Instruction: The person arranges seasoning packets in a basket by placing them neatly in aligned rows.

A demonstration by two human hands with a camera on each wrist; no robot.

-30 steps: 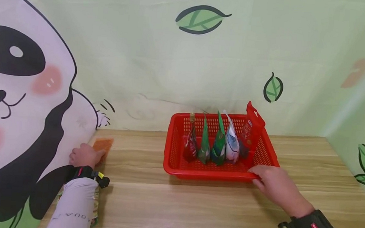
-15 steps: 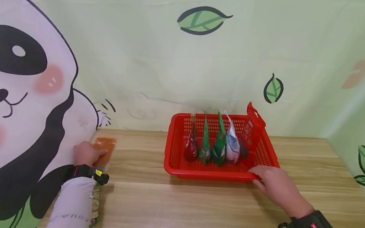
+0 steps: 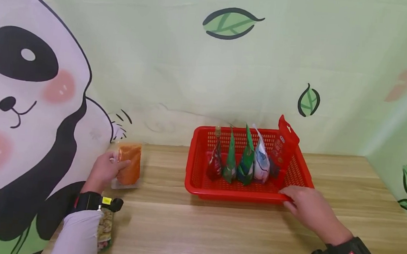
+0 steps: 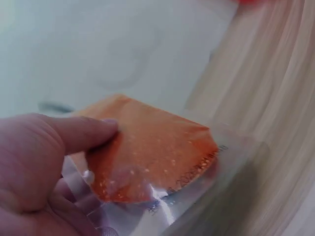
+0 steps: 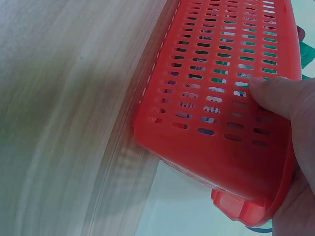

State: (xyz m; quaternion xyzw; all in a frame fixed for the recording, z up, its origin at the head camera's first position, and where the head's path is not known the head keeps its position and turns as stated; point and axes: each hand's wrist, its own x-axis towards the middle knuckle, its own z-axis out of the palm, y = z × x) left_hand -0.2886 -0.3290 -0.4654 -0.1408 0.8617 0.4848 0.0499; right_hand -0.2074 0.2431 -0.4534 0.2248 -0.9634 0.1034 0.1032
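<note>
My left hand (image 3: 106, 169) pinches a clear plastic packet of orange powder (image 3: 130, 164) at the table's far left, its thumb across the front. Up close in the left wrist view, the packet (image 4: 152, 152) has printed characters along its lower seam and a wide clear margin. My right hand (image 3: 310, 207) grips the front right rim of a red plastic basket (image 3: 234, 194). In the right wrist view the thumb presses the slotted wall of the basket (image 5: 197, 123); the other fingers are mostly hidden behind the rim.
Inside the basket stand a dark red pouch (image 3: 215, 164), two green packets (image 3: 246, 164), a white-blue packet (image 3: 261, 163) and a red packet (image 3: 284, 149). A clear bag of pale pieces (image 3: 105, 231) lies partly under my left forearm. A printed curtain (image 3: 165, 60) borders the table behind.
My left hand has lifted the orange packet and brought it slightly right, its front now facing the head camera. My right hand stays on the basket rim; the head view has shifted a little.
</note>
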